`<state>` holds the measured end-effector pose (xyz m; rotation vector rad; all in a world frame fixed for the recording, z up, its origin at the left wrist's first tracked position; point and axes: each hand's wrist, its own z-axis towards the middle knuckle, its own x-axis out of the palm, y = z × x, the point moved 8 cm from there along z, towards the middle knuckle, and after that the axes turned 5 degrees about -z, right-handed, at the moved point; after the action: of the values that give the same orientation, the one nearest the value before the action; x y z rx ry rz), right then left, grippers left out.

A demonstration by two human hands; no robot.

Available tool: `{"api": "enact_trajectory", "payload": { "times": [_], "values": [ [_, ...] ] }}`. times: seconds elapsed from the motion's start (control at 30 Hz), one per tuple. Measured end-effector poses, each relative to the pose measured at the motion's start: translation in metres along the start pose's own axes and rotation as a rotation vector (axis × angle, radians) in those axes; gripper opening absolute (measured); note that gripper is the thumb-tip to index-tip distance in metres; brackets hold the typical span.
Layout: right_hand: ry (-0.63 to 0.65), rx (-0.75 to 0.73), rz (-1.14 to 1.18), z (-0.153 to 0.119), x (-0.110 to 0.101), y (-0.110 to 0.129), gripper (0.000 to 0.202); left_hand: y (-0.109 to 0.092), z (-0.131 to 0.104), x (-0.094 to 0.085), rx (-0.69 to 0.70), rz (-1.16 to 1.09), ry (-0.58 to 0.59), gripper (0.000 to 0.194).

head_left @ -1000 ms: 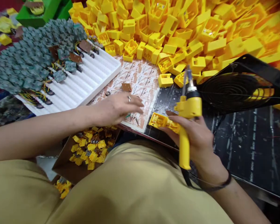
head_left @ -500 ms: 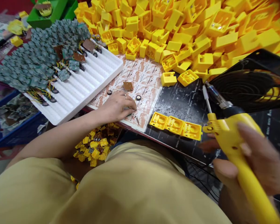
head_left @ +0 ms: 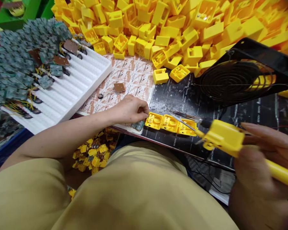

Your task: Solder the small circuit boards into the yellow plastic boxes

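Observation:
A row of three open yellow plastic casings [head_left: 171, 124] lies near the table's front edge. At the row's left end is my left hand [head_left: 131, 109], thumb and fingertips pinched together against the nearest casing; what they hold is too small to make out. Partly under this hand sits a small green circuit board [head_left: 137, 126]. My right hand [head_left: 259, 166], blurred, is wrapped round a yellow soldering gun [head_left: 227, 137]. Its metal tip and thin feed tube point left, above the right-hand casing. Whether the tip touches anything I cannot tell.
Yellow casings [head_left: 162, 41] are heaped across the back. A black fan [head_left: 230, 80] stands at the right. On the left, a white foam tray [head_left: 86, 81] bears many grey-green wired boards. A brown board [head_left: 119, 87] and a small round black part [head_left: 100, 96] lie on the patterned sheet.
My left hand has moved right, from the patterned sheet to the leftmost casing. The soldering gun has swung down and left over the casings. The view has shifted slightly right.

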<state>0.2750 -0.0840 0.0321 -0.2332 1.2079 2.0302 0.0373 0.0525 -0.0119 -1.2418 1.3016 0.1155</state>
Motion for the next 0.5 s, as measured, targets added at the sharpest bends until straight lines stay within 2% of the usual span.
{"api": "enact_trajectory", "payload": {
  "times": [0.1,0.23,0.4,0.5],
  "values": [
    [0.062,-0.083,0.089,0.002,0.010,0.013,0.049,-0.005,0.002,0.001,-0.066,0.050,0.037,0.012],
    [0.188,-0.284,0.099,0.003,0.024,0.032,0.049,-0.011,0.006,0.001,-0.106,0.110,0.037,0.013],
    [0.306,-0.429,0.033,0.009,0.040,0.050,0.010,-0.014,0.010,0.001,-0.101,0.158,0.051,0.011],
    [0.319,-0.460,-0.017,0.012,0.045,0.057,0.011,-0.014,0.011,0.001,-0.117,0.156,0.059,0.011]
  ]
}}
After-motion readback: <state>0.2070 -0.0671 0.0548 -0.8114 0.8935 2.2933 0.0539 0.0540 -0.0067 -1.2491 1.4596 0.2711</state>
